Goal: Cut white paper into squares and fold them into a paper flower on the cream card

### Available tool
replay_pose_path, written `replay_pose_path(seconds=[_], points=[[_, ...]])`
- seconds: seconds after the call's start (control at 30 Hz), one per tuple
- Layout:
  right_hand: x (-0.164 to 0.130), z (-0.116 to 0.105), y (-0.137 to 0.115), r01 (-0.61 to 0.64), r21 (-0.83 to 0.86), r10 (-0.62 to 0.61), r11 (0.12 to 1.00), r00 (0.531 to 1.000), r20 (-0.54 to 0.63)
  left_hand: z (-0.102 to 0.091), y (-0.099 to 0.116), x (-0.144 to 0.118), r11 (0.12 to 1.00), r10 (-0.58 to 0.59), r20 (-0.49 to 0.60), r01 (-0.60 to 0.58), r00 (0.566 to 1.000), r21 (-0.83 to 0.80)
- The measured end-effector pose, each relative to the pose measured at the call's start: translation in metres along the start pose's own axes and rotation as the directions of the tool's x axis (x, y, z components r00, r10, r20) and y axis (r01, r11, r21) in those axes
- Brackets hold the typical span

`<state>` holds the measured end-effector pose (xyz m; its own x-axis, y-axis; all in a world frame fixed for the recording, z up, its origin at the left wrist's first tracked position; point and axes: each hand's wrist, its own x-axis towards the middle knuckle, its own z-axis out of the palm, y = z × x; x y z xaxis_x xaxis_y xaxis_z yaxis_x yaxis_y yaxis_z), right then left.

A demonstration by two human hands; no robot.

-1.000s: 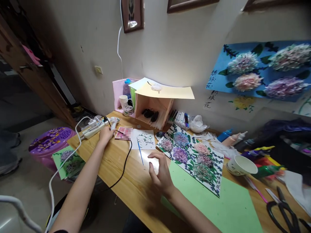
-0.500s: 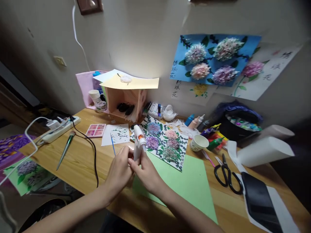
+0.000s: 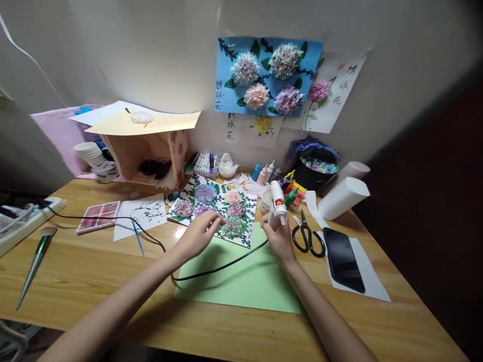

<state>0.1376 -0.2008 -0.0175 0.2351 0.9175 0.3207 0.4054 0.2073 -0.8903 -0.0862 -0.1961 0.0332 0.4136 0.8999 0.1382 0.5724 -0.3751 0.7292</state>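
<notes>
My right hand [image 3: 278, 239] grips a white hot glue gun [image 3: 278, 203] upright, at the right side of the green sheet of paper [image 3: 241, 281]. A black cord [image 3: 222, 270] runs from the glue gun leftward across the sheet and table. My left hand [image 3: 202, 234] hovers over the near edge of a white flower picture [image 3: 247, 211] with raised, coloured blossoms. Its fingers are loosely bent and apart, and no object shows in them. Whether the fingertips touch the picture I cannot tell.
Black-handled scissors [image 3: 308, 241], a black phone [image 3: 345, 261] and a white paper roll [image 3: 343, 198] lie to the right. At left are a makeup brush [image 3: 35, 269], a pink palette [image 3: 98, 217] and a power strip [image 3: 32, 221]. A fabric-lined box [image 3: 147, 156] stands behind.
My hands have parted: the glue gun, held between both before, is now in my right hand, farther right. The cord now stretches across the green sheet. The view has turned right.
</notes>
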Motion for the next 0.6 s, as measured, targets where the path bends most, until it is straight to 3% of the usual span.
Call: replay_pose_path(seconds=[0.1,0.23,0.37,0.47,0.6], points=[[-0.003,0.000,0.005,-0.068,0.058,0.070,0.996,0.997,-0.034,0.027,-0.034,0.014,0.999,0.016,-0.106,-0.019,0.994,-0.028],[-0.010,0.007,0.006,-0.164,0.028,0.163,0.986,0.985,0.050,0.049,-0.057,0.006,0.992,0.127,-0.022,-0.126,0.992,0.006],[0.000,0.013,0.006,-0.201,0.008,0.198,0.980,0.969,0.147,0.053,-0.066,-0.001,0.991,0.127,0.028,-0.128,0.992,0.040],[0.018,0.012,-0.002,-0.185,-0.049,0.192,0.981,0.952,0.239,0.050,-0.069,-0.002,0.994,0.105,-0.002,-0.105,0.994,0.025],[0.039,0.008,-0.024,-0.164,-0.147,0.209,0.975,0.896,0.392,0.042,-0.070,-0.004,0.998,0.064,-0.059,-0.065,0.996,-0.018]])
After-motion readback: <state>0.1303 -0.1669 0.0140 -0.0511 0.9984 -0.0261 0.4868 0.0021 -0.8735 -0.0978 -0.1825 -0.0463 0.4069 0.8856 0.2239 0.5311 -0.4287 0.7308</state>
